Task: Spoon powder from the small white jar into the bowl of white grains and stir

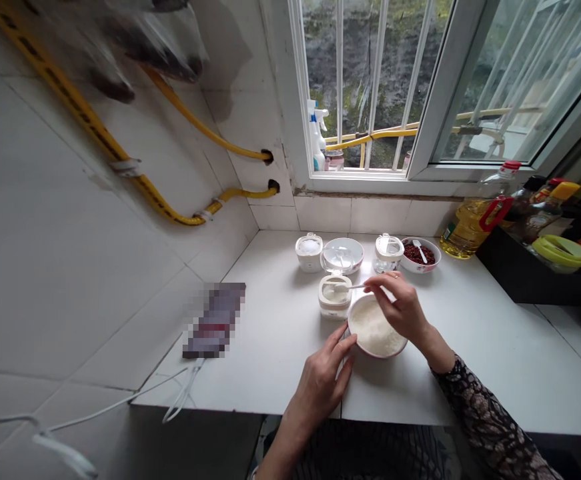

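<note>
My right hand [400,308] pinches the handle of a small white spoon [354,287]. The spoon's head reaches into a white-rimmed seasoning jar [335,310] whose lid is raised; its contents look pale. Just right of that jar stands a bowl [377,333] of white powder or fine grains, partly covered by my right hand. Against the bowl's left side, the fingers of my left hand [323,377] press and steady it.
Behind are a second jar [309,257], a white bowl [350,255], another jar [387,259] and a bowl of dark red bits [423,252]. An oil bottle [465,223] and a black box [510,263] of condiments stand right. A blurred-out dark item [215,323] with a cable lies left.
</note>
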A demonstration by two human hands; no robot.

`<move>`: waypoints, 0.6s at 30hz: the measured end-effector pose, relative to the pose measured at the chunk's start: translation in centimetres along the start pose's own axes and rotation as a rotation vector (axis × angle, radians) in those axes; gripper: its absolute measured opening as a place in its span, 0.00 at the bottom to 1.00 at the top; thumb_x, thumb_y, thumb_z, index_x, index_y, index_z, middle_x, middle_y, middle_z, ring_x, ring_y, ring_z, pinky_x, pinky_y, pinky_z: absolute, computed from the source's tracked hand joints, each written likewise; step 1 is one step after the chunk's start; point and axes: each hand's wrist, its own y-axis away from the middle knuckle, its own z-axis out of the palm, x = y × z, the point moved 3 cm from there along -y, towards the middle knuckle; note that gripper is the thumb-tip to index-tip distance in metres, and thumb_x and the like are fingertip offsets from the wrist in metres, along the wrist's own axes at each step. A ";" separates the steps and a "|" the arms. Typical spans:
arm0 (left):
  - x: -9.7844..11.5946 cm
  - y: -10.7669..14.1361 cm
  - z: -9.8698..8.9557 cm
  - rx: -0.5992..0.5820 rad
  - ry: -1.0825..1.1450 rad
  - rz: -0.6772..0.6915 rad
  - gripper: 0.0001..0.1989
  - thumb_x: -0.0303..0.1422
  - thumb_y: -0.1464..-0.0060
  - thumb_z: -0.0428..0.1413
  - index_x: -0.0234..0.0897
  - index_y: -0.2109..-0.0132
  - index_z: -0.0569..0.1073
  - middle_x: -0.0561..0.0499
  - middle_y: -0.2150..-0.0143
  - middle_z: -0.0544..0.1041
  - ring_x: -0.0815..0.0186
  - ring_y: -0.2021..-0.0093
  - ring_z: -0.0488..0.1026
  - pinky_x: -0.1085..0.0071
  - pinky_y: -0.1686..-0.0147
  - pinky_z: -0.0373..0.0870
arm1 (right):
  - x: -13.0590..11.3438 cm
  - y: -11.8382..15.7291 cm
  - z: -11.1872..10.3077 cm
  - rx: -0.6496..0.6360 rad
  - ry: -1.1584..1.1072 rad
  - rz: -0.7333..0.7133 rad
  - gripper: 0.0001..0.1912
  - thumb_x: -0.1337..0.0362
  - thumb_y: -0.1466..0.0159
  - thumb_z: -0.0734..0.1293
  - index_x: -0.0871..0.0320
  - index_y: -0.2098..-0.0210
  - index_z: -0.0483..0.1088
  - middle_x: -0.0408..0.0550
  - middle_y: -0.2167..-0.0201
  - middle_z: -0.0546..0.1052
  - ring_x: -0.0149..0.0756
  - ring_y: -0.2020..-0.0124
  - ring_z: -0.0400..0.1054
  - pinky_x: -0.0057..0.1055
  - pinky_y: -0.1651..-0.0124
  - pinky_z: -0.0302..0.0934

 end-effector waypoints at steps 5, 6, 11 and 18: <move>0.0 0.0 0.0 -0.006 0.002 -0.004 0.19 0.23 0.35 0.49 0.39 0.39 0.66 0.37 0.39 0.73 0.56 0.40 0.74 0.64 0.48 0.78 | 1.6 0.7 -2.0 0.080 -0.044 0.221 0.08 0.70 0.38 0.62 0.54 0.68 0.73 0.44 0.75 0.78 0.39 0.70 0.71 0.35 0.62 0.63; 0.0 0.0 0.0 -0.006 0.002 -0.003 0.19 0.23 0.35 0.49 0.39 0.39 0.66 0.37 0.39 0.73 0.56 0.40 0.74 0.64 0.48 0.78 | 1.9 0.9 -1.9 0.050 -0.020 0.227 0.09 0.71 0.40 0.62 0.54 0.70 0.73 0.44 0.75 0.78 0.39 0.70 0.71 0.35 0.61 0.63; 0.0 0.1 0.0 -0.007 -0.005 0.000 0.19 0.23 0.35 0.49 0.40 0.39 0.65 0.37 0.39 0.73 0.56 0.40 0.74 0.64 0.49 0.78 | 2.2 1.5 0.0 -0.198 0.071 0.175 0.10 0.72 0.43 0.61 0.55 0.74 0.72 0.43 0.77 0.78 0.35 0.74 0.68 0.38 0.53 0.61; -0.1 0.0 0.0 -0.012 0.004 -0.005 0.20 0.23 0.36 0.49 0.40 0.39 0.66 0.38 0.39 0.73 0.57 0.39 0.73 0.64 0.47 0.78 | 2.9 1.5 -0.2 -0.147 -0.184 0.452 0.09 0.69 0.46 0.61 0.55 0.77 0.72 0.41 0.83 0.74 0.35 0.77 0.67 0.34 0.63 0.62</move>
